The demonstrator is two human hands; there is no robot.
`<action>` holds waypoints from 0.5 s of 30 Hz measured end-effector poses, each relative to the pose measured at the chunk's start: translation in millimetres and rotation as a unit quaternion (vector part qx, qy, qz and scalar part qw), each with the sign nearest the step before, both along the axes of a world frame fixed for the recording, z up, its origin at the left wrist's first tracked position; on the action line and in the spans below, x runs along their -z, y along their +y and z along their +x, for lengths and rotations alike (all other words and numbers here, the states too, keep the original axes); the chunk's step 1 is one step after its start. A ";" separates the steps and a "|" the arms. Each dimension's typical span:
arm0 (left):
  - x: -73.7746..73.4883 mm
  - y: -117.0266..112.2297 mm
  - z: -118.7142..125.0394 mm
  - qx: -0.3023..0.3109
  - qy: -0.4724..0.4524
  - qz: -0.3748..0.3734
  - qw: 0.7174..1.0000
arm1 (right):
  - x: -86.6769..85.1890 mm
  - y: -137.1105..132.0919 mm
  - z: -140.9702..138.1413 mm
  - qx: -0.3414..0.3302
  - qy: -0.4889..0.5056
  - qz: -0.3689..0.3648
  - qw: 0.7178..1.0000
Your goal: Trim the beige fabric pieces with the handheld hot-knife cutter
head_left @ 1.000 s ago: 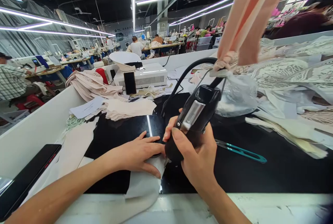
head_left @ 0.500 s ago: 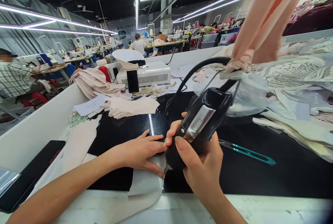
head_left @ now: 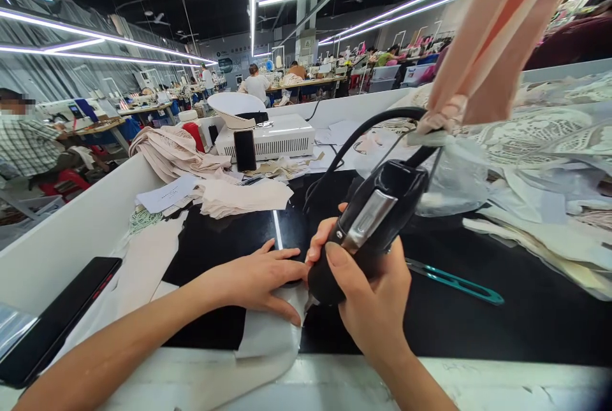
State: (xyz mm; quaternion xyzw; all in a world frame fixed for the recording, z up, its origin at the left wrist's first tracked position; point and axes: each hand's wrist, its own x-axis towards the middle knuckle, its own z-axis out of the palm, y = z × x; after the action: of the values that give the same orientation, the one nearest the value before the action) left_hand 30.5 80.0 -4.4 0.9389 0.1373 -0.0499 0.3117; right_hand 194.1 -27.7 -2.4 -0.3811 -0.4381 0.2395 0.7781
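From where I stand, the right hand (head_left: 375,299) grips the black tool (head_left: 370,223), its tip beside the pale fabric (head_left: 269,334) beneath the flat, finger-spread left hand (head_left: 261,277); work appears underway, remainder indeterminable

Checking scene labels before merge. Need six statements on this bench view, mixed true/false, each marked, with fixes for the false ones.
1. The right hand grips a black handheld tool. True.

2. The left hand is raised well clear of the pale piece. False: it lies on it, fingers spread.

3. A teal-handled implement lies on the black surface, to the right of the right hand. True.

4. The cord arching from the tool is white. False: it is black.

5. A pink cloth strip hangs above the tool. True.

6. The upright phone stands behind the white vented box. False: it stands in front of it.
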 end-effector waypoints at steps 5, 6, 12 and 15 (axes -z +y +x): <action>0.9 -7.8 -5.8 -0.010 -0.032 0.046 0.998 | -0.6 -1.7 -1.1 0.002 -0.012 0.004 1.000; 1.4 -14.2 -9.3 -0.026 -0.051 0.071 0.996 | -1.6 -2.2 -1.6 0.003 -0.012 0.010 1.000; 22.6 -72.7 -36.5 -0.102 -0.107 0.283 0.948 | -7.1 -4.7 0.5 -0.008 -0.004 0.029 1.000; 34.4 -86.6 -44.7 -0.088 -0.097 0.322 0.938 | -7.3 -3.8 7.0 0.001 -0.002 0.029 1.000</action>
State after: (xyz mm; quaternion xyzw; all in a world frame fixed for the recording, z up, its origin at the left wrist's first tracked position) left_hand -14.2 -6.6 -38.8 0.9734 0.1977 0.1158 0.0080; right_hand 201.1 -31.5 5.0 -0.3592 -0.4457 0.2255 0.7884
